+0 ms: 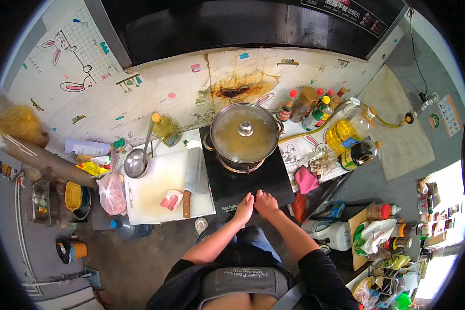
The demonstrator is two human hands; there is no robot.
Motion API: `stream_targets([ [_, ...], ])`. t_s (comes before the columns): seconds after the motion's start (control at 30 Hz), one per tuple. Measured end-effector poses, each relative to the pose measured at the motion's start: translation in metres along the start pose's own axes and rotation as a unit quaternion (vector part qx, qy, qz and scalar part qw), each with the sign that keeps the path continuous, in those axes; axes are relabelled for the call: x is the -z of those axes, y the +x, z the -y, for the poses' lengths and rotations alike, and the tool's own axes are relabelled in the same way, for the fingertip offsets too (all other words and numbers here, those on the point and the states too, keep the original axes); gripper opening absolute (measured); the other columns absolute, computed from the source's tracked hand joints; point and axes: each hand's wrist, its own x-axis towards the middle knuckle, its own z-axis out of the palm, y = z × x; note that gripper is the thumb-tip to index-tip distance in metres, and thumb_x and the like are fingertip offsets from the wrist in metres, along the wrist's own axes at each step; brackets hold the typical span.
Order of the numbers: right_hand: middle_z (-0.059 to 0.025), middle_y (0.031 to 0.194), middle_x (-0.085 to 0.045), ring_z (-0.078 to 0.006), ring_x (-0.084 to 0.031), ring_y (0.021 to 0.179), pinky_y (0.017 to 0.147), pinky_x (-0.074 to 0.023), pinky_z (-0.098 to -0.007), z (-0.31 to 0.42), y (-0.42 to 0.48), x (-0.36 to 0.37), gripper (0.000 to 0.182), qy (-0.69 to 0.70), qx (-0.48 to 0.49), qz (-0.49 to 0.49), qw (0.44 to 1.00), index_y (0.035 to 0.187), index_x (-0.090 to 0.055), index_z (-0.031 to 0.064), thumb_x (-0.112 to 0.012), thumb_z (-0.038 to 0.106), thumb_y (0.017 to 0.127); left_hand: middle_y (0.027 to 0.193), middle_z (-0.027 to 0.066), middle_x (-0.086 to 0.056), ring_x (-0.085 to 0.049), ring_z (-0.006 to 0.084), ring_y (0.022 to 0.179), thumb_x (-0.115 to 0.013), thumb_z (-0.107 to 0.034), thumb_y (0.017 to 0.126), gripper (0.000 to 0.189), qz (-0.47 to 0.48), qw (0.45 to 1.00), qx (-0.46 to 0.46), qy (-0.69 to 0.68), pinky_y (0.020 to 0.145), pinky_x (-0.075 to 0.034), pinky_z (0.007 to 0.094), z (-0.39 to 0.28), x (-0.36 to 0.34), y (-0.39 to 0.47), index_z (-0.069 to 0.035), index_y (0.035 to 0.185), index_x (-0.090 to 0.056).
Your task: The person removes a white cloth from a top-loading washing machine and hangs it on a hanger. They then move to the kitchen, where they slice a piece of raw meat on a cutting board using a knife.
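Both of my hands are at the front of a black glass-topped gas stove [213,182]. My left hand [244,209] has curled fingers and lies close beside my right hand [266,203]. A small dark part shows between the thumbs, perhaps a stove knob; the fingers hide most of it. Beyond them, a steel pot [208,142] stands on the burner [238,167]. Its glass lid [240,128] is on and fogged, with yellowish contents below. Left of the stove, a cleaver [196,174] and a piece of raw meat [172,200] lie on a white cutting board [151,197].
A steel ladle [135,163] and an oil bottle [166,130] are at the left. Sauce bottles [314,118], a large oil jug [339,135] and a pink cloth [306,179] are right of the stove. The black range hood [217,31] hangs above.
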Motion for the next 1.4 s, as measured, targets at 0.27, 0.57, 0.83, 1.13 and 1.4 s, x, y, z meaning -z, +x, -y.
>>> stream_targets([
  [0.27, -0.0150, 0.093, -0.061, -0.0286, -0.060, 0.093, 0.076, -0.0500, -0.0375, -0.014, 0.005, 0.034, 0.041, -0.096, 0.208, 0.024, 0.973, 0.096, -0.044, 0.0020, -0.060, 0.037, 0.081, 0.142, 0.0113, -0.032, -0.038, 0.0187, 0.123, -0.041, -0.047, 0.092, 0.070, 0.006, 0.961, 0.111, -0.254, 0.097, -0.033, 0.0294, 0.009, -0.011, -0.015, 0.000, 0.140, -0.022],
  [0.57, -0.0139, 0.093, -0.061, -0.0289, -0.060, 0.092, 0.076, -0.0498, -0.0389, -0.015, 0.007, 0.037, 0.042, -0.101, 0.233, 0.012, 0.967, 0.095, -0.045, 0.0022, -0.060, 0.039, 0.080, 0.146, 0.0092, -0.023, -0.029, 0.0195, 0.129, -0.044, -0.048, 0.091, 0.074, 0.008, 0.940, 0.121, -0.318, 0.104, -0.024, 0.0374, 0.015, -0.011, -0.014, -0.007, 0.144, -0.012],
  [0.83, -0.0134, 0.092, -0.063, -0.0285, -0.060, 0.092, 0.073, -0.0501, -0.0399, -0.018, 0.008, 0.032, 0.045, -0.072, 0.229, -0.011, 0.971, 0.095, -0.047, 0.0031, -0.063, 0.042, 0.077, 0.148, 0.0092, -0.021, -0.022, 0.0228, 0.135, -0.043, -0.047, 0.092, 0.071, 0.005, 0.900, 0.168, -0.403, 0.110, -0.015, 0.0440, 0.016, -0.006, -0.008, -0.012, 0.144, -0.009],
  [1.13, -0.0140, 0.096, -0.064, -0.0288, -0.059, 0.096, 0.077, -0.0470, -0.0408, -0.016, 0.009, 0.030, 0.045, -0.073, 0.204, 0.012, 0.976, 0.096, -0.047, 0.0044, -0.062, 0.042, 0.078, 0.147, 0.0093, -0.024, -0.026, 0.0222, 0.133, -0.038, -0.049, 0.093, 0.065, 0.011, 0.910, 0.165, -0.381, 0.108, -0.017, 0.0445, 0.007, -0.006, -0.010, -0.011, 0.142, -0.018],
  [1.4, -0.0145, 0.097, -0.064, -0.0289, -0.060, 0.095, 0.077, -0.0462, -0.0407, -0.018, 0.010, 0.033, 0.044, -0.071, 0.217, 0.023, 0.973, 0.098, -0.047, 0.0044, -0.061, 0.042, 0.079, 0.147, 0.0105, -0.023, -0.028, 0.0226, 0.133, -0.039, -0.048, 0.093, 0.066, -0.005, 0.912, 0.168, -0.375, 0.108, -0.019, 0.0455, -0.003, -0.007, -0.015, -0.009, 0.142, -0.018],
])
